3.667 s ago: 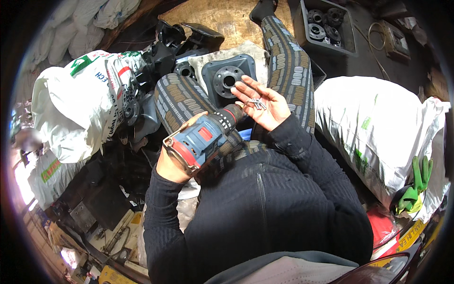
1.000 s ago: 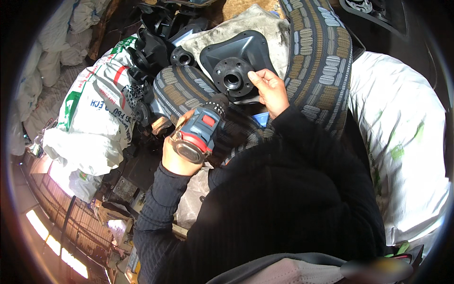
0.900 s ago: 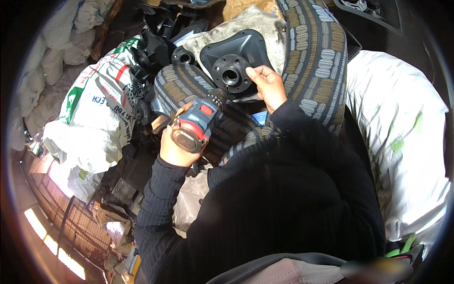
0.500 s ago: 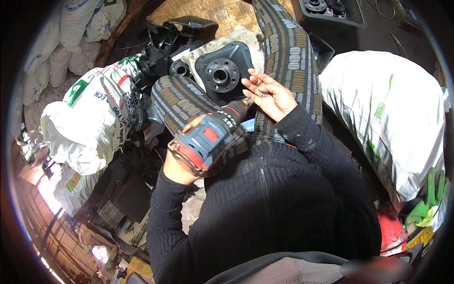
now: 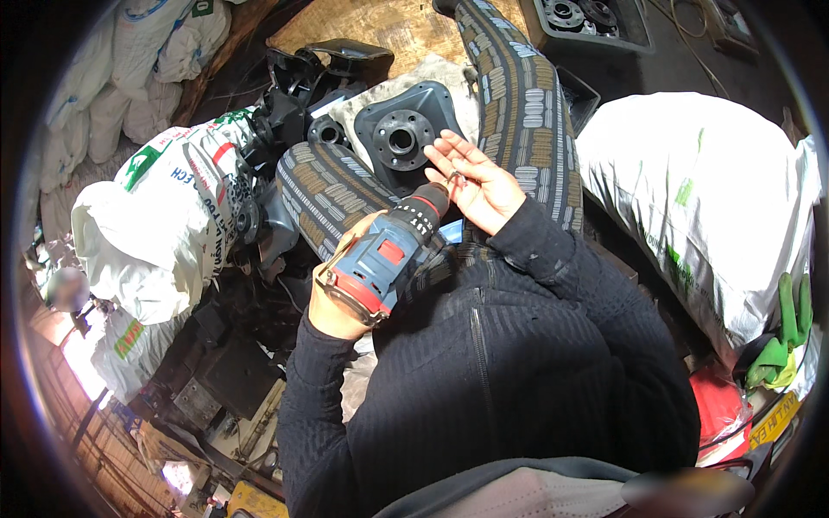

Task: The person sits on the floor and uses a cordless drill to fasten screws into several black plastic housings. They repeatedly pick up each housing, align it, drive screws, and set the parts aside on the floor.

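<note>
My left hand (image 5: 335, 306) is closed around the grip of a blue and black cordless drill (image 5: 367, 266) with red trim. Its chuck points up and to the right, close to the fingers of my right hand (image 5: 490, 192). That hand lies palm up, fingers partly stretched, with a few small metal screws (image 5: 458, 176) in it; their exact shape is hard to make out. Just beyond both hands, a dark, squarish housing (image 5: 436, 102) with a round flange (image 5: 419, 154) rests between my legs. The flange has a central bore and several bolt holes around it.
A pale cloth (image 5: 432, 69) lies beneath the housing. Black parts (image 5: 281, 108) are heaped to its left. Full white sacks flank me, one at left (image 5: 129, 246) and one at right (image 5: 691, 164). A grey bin (image 5: 635, 34) of round metal parts stands at the far right.
The drill's chuck has tilted further upward. My right hand has shifted slightly left, and its fingers have come nearer the chuck tip.
</note>
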{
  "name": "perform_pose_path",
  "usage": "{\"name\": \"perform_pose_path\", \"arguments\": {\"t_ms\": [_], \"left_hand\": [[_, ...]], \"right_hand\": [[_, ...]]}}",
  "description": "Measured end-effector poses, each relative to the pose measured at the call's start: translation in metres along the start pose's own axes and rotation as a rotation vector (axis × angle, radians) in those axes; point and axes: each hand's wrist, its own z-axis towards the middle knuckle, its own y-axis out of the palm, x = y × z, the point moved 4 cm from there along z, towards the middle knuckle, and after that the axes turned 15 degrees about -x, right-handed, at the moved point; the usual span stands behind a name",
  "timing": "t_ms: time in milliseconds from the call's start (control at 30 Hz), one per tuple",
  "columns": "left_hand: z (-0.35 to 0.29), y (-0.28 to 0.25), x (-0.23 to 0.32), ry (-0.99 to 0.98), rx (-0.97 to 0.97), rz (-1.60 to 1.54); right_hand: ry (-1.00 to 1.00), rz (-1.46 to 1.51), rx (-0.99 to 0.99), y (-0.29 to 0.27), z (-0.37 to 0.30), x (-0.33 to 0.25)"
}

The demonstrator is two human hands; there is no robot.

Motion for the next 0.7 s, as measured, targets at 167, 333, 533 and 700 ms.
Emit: {"name": "perform_pose_path", "arguments": {"t_ms": [167,333,533,700], "left_hand": [[-0.003,0.0,-0.007,0.032,-0.022,0.064],[-0.005,-0.002,-0.009,-0.071,-0.066,-0.116],[-0.006,-0.007,-0.016,-0.091,-0.072,-0.342],[0.0,-0.013,-0.013,-0.006,-0.104,-0.039]], "right_hand": [[0.013,0.008,0.03,0.003,0.001,0.002],[0.043,-0.054,0.05,-0.001,0.003,0.005],[0.224,-0.195,-0.025,0.001,0.005,0.0],[0.137,-0.147,0.002,-0.017,0.012,-0.002]]}}
